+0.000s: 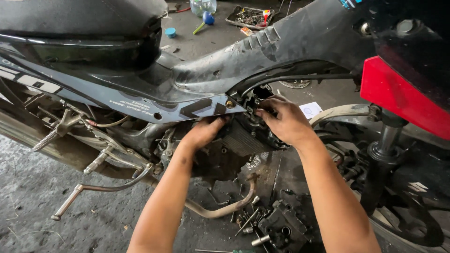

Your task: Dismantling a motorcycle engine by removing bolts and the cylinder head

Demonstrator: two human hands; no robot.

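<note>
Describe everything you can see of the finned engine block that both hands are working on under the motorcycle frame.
The engine block is dark, grimy metal with close parallel cooling fins on its face. It sits low under the grey frame cover, partly in shadow, so its top is hidden. The left hand presses against its left side, and the right hand grips at its upper right edge. Loose bolts and a removed metal part lie on the floor below.

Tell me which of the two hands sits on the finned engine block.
The left hand grips the finned engine block; the right hand sits higher, fingers under the frame.
</note>
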